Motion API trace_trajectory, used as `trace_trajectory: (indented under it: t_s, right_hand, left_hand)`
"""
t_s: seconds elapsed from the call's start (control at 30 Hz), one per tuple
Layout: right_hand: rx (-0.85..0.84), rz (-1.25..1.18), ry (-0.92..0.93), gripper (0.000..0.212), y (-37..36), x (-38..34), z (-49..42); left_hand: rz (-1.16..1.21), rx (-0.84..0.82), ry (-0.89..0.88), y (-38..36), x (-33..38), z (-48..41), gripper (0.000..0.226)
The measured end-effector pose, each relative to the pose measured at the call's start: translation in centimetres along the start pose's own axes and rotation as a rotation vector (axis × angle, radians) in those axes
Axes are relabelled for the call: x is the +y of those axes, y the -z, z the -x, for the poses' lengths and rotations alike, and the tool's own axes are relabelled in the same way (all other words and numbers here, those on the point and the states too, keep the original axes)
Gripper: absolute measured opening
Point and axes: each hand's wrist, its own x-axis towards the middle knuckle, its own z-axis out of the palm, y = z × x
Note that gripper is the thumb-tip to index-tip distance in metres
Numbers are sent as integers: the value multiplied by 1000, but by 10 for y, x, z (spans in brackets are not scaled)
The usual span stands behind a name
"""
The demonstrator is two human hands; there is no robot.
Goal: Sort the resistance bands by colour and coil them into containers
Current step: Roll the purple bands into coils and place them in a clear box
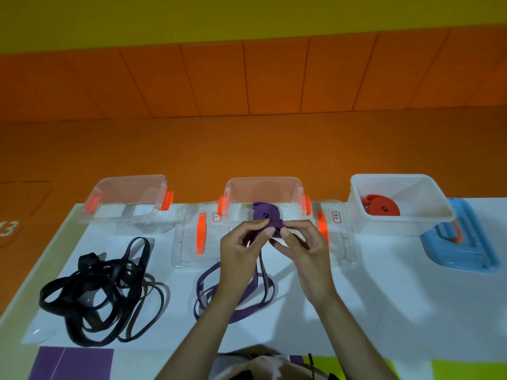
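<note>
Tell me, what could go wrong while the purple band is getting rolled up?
1. The purple coil is only pinched between the left hand and right hand; a slip could let it spring open.
2. Its loose tail lies looped on the table and might knot while being drawn in.
3. The black bands are a tangled heap, probably slow to separate.

Purple band [267,223], black bands [101,292], red coil [381,208], blue lid [463,242], orange wall [247,78].

Both hands, left hand [241,242] and right hand [300,246], pinch purple band [274,224]
</note>
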Motion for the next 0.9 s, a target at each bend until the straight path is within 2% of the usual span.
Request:
trace_trajectory:
  t_s: [0.17,0.3,0.43,0.57,0.73,0.8,0.9]
  right_hand:
    - [47,71,6,36,0,-6,-3]
    - [57,19,22,27,-1,-5,-1]
    - [68,-139,-31,42,-9,-3,-1]
    - [37,-82,-71,28,-7,-1,-5]
    - [67,49,-49,13,0,2,-9]
    - [68,48,-26,14,2,2,-9]
    - [66,16,-2,31,2,-3,-9]
  left_hand:
    - [-114,-73,-52,-4,7,-2,22]
    - [-66,-5,-39,-10,5,5,21]
    - [-81,-5,-83,-14,4,8,28]
    - [-184,-20,-139,-8,1,8,33]
    - [-205,-82,-80,-5,-5,7,35]
    - [-207,-120,-71,-6,-3,6,35]
    - [-180,-129,-32,-7,2,5,38]
